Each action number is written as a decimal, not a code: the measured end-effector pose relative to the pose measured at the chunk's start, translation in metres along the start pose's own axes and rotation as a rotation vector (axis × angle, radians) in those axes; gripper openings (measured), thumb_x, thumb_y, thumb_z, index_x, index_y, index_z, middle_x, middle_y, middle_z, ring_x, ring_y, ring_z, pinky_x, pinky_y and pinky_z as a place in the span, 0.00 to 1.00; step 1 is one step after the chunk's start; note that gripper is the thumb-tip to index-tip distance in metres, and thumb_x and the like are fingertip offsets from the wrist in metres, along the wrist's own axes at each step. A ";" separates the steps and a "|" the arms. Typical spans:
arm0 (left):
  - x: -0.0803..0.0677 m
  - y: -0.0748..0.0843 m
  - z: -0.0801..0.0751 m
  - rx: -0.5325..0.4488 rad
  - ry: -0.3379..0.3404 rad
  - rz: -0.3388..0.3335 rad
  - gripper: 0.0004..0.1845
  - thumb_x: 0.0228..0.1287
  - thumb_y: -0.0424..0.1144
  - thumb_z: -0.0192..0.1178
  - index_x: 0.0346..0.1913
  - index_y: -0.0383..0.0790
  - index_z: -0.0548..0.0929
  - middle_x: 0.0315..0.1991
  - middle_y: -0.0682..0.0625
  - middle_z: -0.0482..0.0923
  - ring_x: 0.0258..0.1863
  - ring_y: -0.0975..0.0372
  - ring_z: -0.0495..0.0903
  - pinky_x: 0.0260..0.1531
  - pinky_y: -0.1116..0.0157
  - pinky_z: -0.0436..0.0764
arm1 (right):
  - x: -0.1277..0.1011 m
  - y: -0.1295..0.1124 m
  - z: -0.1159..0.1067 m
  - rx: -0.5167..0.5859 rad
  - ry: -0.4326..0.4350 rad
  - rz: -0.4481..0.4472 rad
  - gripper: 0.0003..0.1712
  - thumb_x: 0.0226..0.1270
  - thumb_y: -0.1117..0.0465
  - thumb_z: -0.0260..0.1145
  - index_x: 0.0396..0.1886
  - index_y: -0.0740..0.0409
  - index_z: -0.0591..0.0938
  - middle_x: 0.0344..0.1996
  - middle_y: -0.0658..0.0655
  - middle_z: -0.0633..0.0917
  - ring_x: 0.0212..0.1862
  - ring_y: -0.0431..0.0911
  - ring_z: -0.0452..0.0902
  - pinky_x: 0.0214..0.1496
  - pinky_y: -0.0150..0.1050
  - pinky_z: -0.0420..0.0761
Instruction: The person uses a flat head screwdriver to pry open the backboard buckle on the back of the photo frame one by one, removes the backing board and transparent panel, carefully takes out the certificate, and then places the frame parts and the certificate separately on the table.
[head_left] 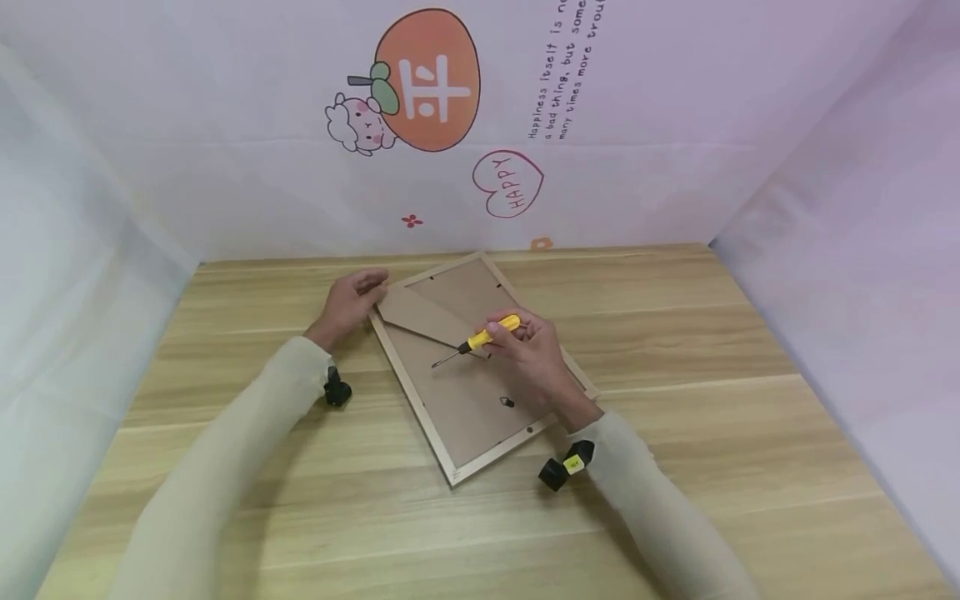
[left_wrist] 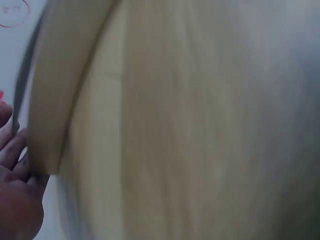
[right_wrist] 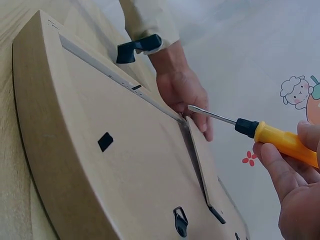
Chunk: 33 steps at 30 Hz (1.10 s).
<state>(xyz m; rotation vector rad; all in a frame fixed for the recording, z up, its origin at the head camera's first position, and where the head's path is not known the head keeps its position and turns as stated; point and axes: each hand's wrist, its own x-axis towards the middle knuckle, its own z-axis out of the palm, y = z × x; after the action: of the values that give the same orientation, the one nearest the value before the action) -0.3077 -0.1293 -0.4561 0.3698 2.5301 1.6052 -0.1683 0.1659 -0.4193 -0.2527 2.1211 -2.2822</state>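
Observation:
A picture frame (head_left: 414,398) with a pale wooden border lies back side up on the table. Its brown stand flap (head_left: 420,315) slants across the backing board. The left hand (head_left: 352,307) is at the far left corner of the frame, holding it with the fingers along its outer side. The left wrist view is blurred and partly hides the fingers. Above the backing board, the right hand (head_left: 538,358) grips a yellow-handled screwdriver (right_wrist: 280,140) with a black collar. The screwdriver's flat tip points left, raised off the board.
A small black hanging loop (right_wrist: 180,221) sits on the backing board, with small dark tabs along the frame's inner edge. Wood-grain table (head_left: 360,517) surrounds the frame. A white printed cloth (head_left: 255,167) stands behind, and white cloths hang at both sides.

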 end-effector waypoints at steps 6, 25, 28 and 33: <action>0.004 -0.005 -0.004 0.001 -0.047 0.003 0.24 0.70 0.33 0.57 0.67 0.32 0.71 0.67 0.37 0.71 0.68 0.47 0.71 0.69 0.53 0.71 | 0.001 -0.001 -0.002 -0.004 0.006 -0.012 0.16 0.70 0.65 0.62 0.50 0.74 0.76 0.51 0.82 0.78 0.43 0.41 0.87 0.52 0.46 0.84; -0.006 -0.014 0.005 -0.080 0.007 -0.058 0.19 0.73 0.30 0.51 0.64 0.39 0.77 0.66 0.43 0.75 0.58 0.56 0.80 0.45 0.79 0.82 | 0.002 0.003 0.003 0.004 0.000 -0.005 0.20 0.71 0.64 0.61 0.53 0.79 0.73 0.50 0.80 0.80 0.44 0.41 0.87 0.50 0.39 0.86; -0.016 -0.011 0.010 -0.110 0.052 -0.098 0.19 0.73 0.31 0.51 0.63 0.40 0.78 0.65 0.43 0.75 0.53 0.58 0.82 0.41 0.80 0.83 | 0.002 0.003 0.004 0.020 0.006 -0.010 0.21 0.71 0.64 0.62 0.53 0.79 0.73 0.49 0.79 0.81 0.44 0.42 0.87 0.49 0.38 0.87; -0.034 -0.008 0.020 -0.113 0.134 -0.130 0.18 0.74 0.33 0.51 0.62 0.41 0.79 0.64 0.45 0.76 0.59 0.57 0.79 0.50 0.75 0.82 | 0.002 0.003 0.005 0.038 0.002 -0.015 0.17 0.70 0.63 0.62 0.50 0.74 0.76 0.49 0.77 0.82 0.44 0.43 0.87 0.49 0.37 0.87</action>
<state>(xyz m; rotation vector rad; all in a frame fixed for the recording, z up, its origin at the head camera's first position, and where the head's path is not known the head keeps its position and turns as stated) -0.2718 -0.1242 -0.4732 0.0872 2.4828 1.7673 -0.1698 0.1603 -0.4220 -0.2666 2.0813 -2.3293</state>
